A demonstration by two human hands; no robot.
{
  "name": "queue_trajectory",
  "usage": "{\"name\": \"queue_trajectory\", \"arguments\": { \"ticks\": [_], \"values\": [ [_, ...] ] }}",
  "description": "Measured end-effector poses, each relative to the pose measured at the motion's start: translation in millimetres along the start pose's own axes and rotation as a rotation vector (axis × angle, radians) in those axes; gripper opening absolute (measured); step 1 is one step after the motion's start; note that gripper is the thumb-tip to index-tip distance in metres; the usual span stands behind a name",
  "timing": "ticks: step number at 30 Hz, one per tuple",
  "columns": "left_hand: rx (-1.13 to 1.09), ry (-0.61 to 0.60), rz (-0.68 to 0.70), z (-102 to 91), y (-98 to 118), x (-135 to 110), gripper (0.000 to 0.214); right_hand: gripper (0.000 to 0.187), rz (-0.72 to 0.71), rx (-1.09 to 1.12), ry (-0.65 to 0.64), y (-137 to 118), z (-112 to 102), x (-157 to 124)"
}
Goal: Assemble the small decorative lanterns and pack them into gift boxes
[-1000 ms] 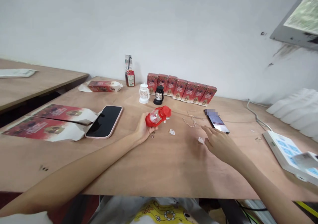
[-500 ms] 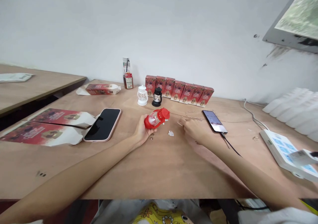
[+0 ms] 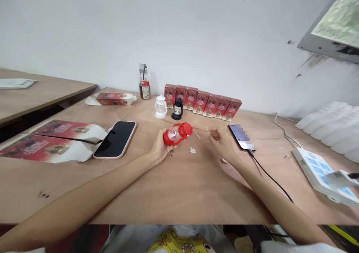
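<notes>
My left hand (image 3: 160,147) is wrapped round a small red toy lantern (image 3: 177,133), tipped on its side just above the wooden table (image 3: 179,193). My right hand (image 3: 224,142) hovers just right of the lantern and pinches a thin wire handle (image 3: 202,133) between thumb and fingers. A small white clip (image 3: 192,150) lies on the table between the two hands. Behind them stand a white lantern (image 3: 161,107) and a black lantern (image 3: 177,108).
A row of red boxes (image 3: 202,102) lines the wall, with a drink bottle (image 3: 144,82) at its left. A black phone (image 3: 115,138) and flattened red cartons (image 3: 53,141) lie on the left. A second phone (image 3: 241,137) on a cable and a white device (image 3: 322,172) lie to the right.
My right hand slid left from near the second phone, picked the wire handle off the table and lifted it toward the lantern. My left hand kept its grip on the lantern.
</notes>
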State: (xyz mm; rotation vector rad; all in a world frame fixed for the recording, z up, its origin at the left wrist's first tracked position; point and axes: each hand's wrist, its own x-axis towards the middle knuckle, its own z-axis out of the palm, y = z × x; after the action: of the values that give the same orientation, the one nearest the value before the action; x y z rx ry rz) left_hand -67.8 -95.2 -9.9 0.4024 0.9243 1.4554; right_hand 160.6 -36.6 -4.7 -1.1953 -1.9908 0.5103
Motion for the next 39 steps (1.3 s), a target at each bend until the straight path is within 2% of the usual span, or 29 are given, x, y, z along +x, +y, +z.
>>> {"name": "queue_trajectory", "arguments": {
  "ticks": [4,7,9,12,16,20,25,27,31,34,39],
  "values": [
    [0.011,0.028,0.025,2.1,1,-1,0.025,0.033,0.078,-0.132,-0.076,11,3,1],
    [0.039,0.042,0.055,5.4,1,-4,0.024,0.053,0.004,-0.293,-0.059,11,8,-2],
    [0.070,0.032,0.069,6.2,1,-6,0.025,0.060,-0.063,-0.420,-0.077,9,13,-3],
    [0.178,0.013,0.120,4.0,-3,-6,0.023,0.052,-0.078,-0.593,-0.116,6,20,-2],
    [0.344,0.009,0.392,-1.7,-6,-3,0.019,0.032,-0.088,-0.661,-0.145,6,20,2],
    [0.555,0.010,0.568,-7.4,-5,0,0.021,0.017,-0.102,-0.606,-0.185,5,12,2],
    [0.704,-0.073,0.655,-11.6,-6,-1,0.027,0.045,-0.061,-0.482,-0.156,-1,12,-1],
    [0.720,-0.115,0.617,-11.4,-8,-3,0.029,0.050,-0.041,-0.434,-0.160,-2,15,-1],
    [0.721,-0.156,0.500,-8.7,-9,-7,0.034,0.042,-0.018,-0.359,-0.173,-3,16,0],
    [0.662,-0.166,0.477,-6.8,-7,-8,0.034,0.049,-0.011,-0.223,-0.160,-2,10,-3],
    [0.502,-0.118,0.404,-4.9,-3,-7,0.027,0.056,-0.133,0.143,-0.015,-4,8,-13]
  ]
}}
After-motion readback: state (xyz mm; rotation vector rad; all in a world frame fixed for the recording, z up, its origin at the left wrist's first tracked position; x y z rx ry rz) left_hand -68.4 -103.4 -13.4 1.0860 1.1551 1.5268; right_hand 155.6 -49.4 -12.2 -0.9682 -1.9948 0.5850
